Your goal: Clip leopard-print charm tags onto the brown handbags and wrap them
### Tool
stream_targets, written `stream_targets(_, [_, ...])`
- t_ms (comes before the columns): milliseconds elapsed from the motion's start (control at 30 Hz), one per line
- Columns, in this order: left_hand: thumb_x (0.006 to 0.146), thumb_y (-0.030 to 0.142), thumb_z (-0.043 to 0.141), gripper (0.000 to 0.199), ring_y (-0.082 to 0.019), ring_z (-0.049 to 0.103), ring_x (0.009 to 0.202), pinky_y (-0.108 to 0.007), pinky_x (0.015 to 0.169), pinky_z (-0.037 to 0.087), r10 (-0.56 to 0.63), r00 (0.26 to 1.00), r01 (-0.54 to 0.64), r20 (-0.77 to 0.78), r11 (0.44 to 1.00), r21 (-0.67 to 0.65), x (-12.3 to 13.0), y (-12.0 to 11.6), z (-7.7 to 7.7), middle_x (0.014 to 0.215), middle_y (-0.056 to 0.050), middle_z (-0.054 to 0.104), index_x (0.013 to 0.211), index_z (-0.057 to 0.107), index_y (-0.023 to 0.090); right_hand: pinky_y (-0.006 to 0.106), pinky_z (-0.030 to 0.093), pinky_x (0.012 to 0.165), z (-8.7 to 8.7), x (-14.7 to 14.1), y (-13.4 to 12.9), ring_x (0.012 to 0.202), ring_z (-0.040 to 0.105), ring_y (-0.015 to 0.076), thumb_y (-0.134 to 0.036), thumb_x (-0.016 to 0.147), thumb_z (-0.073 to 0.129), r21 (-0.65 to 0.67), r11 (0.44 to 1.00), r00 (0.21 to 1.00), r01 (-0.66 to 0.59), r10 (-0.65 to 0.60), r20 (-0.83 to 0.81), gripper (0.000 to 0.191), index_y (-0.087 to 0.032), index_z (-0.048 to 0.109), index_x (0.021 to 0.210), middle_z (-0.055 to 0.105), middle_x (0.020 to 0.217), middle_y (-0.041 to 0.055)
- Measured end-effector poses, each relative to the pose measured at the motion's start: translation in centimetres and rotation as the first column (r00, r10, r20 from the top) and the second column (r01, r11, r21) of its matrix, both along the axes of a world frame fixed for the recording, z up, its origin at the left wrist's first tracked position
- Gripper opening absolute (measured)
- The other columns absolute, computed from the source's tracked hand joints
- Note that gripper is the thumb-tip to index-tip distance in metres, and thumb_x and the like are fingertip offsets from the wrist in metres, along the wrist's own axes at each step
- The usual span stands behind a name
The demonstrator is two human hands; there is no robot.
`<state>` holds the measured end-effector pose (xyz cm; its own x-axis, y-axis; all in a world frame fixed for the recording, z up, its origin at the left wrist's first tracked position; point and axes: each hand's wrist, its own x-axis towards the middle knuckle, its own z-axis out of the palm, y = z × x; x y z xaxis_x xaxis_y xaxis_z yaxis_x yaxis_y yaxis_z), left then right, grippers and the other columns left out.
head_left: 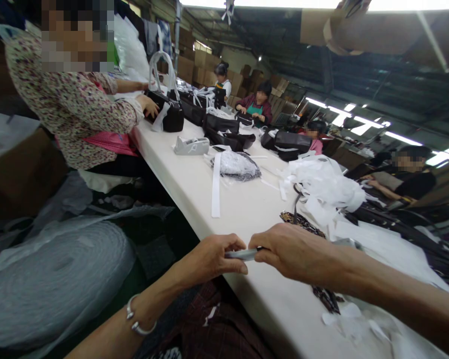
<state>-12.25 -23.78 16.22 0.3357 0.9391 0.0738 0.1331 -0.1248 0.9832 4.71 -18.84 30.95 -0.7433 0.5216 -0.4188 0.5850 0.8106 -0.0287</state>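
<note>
Above the near edge of the table, a short narrow strap, pale grey with a dark part at its right end, stretches between my two hands. My left hand, with a silver bangle on the wrist, is closed on its left end. Fingers and thumb of my right hand pinch the other end. What exactly the strap belongs to cannot be made out. Just beyond my right hand lies a dark, shiny heap of small straps or chain, partly hidden by my forearm.
The white table carries a tape dispenser, a plastic-wrapped bundle, a white strip, black handbags and a pile of white strips. A bubble-wrap roll stands left. A co-worker handles a bag; others sit farther back.
</note>
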Motion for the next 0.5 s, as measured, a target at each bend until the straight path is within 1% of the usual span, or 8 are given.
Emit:
stream_targets(67, [0.082, 0.034, 0.064, 0.020, -0.010, 0.045, 0.065, -0.020, 0.059, 0.033, 0.025, 0.997, -0.022, -0.077, 0.999, 0.033, -0.6, -0.2, -0.2, 0.070, 0.004, 0.054, 0.091, 0.068, 0.017, 0.026, 0.034, 0.061, 0.2, 0.2, 0.4, 0.064, 0.058, 0.0139, -0.030, 0.093, 0.046, -0.019, 0.999, 0.998, 0.040, -0.041, -0.050, 0.025, -0.021, 0.069, 0.090, 0.067, 0.071, 0.0034])
stream_targets(100, [0.086, 0.035, 0.059, 0.020, -0.009, 0.043, 0.063, -0.020, 0.058, 0.031, 0.019, 0.995, -0.015, -0.097, 0.999, 0.038, -0.9, -0.3, -0.3, 0.067, 0.005, 0.052, 0.086, 0.067, 0.016, 0.026, 0.034, 0.060, 0.4, 0.3, 0.5, 0.062, 0.056, 0.0130, -0.030, 0.093, 0.046, -0.030, 0.998, 0.996, 0.058, -0.060, -0.063, 0.025, -0.021, 0.069, 0.090, 0.066, 0.069, 0.0025])
stream_targets(167, [0.090, 0.038, 0.053, 0.030, -0.008, 0.038, 0.059, -0.020, 0.055, 0.027, 0.006, 0.994, 0.000, -0.109, 0.998, 0.061, -1.2, -0.5, -0.8, 0.062, 0.005, 0.045, 0.075, 0.063, 0.014, 0.025, 0.032, 0.058, 1.1, 0.5, 0.7, 0.060, 0.053, 0.0121, -0.032, 0.091, 0.049, -0.069, 0.994, 0.994, 0.087, -0.091, -0.058, 0.023, -0.022, 0.069, 0.091, 0.065, 0.068, 0.0012])
stream_targets(267, [0.091, 0.040, 0.052, 0.033, -0.008, 0.036, 0.060, -0.020, 0.056, 0.027, -0.013, 0.996, 0.022, -0.089, 0.995, 0.095, -1.5, -0.6, -1.3, 0.062, 0.005, 0.041, 0.074, 0.062, 0.014, 0.023, 0.033, 0.055, 2.7, 1.2, 1.2, 0.061, 0.053, 0.0119, -0.038, 0.088, 0.054, -0.205, 0.969, 0.990, 0.140, -0.137, 0.029, 0.022, -0.022, 0.069, 0.091, 0.065, 0.070, 0.0000])
stream_targets(333, [0.091, 0.039, 0.053, 0.031, -0.008, 0.037, 0.061, -0.019, 0.058, 0.029, -0.055, 0.996, 0.060, -0.066, 0.996, 0.069, -1.9, -0.6, -1.5, 0.062, 0.005, 0.043, 0.077, 0.064, 0.013, 0.021, 0.037, 0.057, 3.7, 1.8, 1.5, 0.064, 0.056, 0.0119, -0.036, 0.088, 0.053, -0.344, 0.917, 0.980, 0.200, -0.180, 0.090, 0.021, -0.021, 0.068, 0.089, 0.067, 0.073, 0.0000])
stream_targets(400, [0.089, 0.039, 0.054, 0.030, -0.008, 0.038, 0.059, -0.019, 0.056, 0.030, -0.097, 0.995, 0.098, -0.033, 0.995, 0.019, -2.3, -0.6, -1.7, 0.061, 0.005, 0.044, 0.079, 0.065, 0.013, 0.020, 0.039, 0.058, 4.4, 2.4, 1.7, 0.067, 0.059, 0.0120, -0.030, 0.088, 0.050, -0.446, 0.857, 0.966, 0.257, -0.234, 0.107, 0.021, -0.019, 0.067, 0.087, 0.068, 0.075, 0.0001])
stream_targets(433, [0.089, 0.039, 0.055, 0.029, -0.008, 0.038, 0.058, -0.019, 0.055, 0.030, -0.118, 0.993, 0.118, -0.011, 0.993, -0.008, -2.5, -0.6, -1.7, 0.060, 0.005, 0.045, 0.079, 0.065, 0.013, 0.020, 0.040, 0.058, 4.6, 2.6, 1.7, 0.066, 0.059, 0.0119, -0.029, 0.088, 0.049, -0.465, 0.840, 0.960, 0.279, -0.262, 0.102, 0.021, -0.019, 0.067, 0.086, 0.067, 0.075, 0.0000])
stream_targets(500, [0.088, 0.037, 0.054, 0.027, -0.007, 0.040, 0.055, -0.018, 0.051, 0.031, -0.158, 0.987, 0.161, 0.041, 0.985, -0.063, -2.6, -0.5, -1.8, 0.060, 0.005, 0.049, 0.081, 0.064, 0.013, 0.020, 0.038, 0.054, 4.7, 2.9, 1.5, 0.063, 0.058, 0.0115, -0.030, 0.088, 0.050, -0.432, 0.850, 0.952, 0.301, -0.298, 0.076, 0.021, -0.019, 0.068, 0.087, 0.066, 0.072, -0.0006])
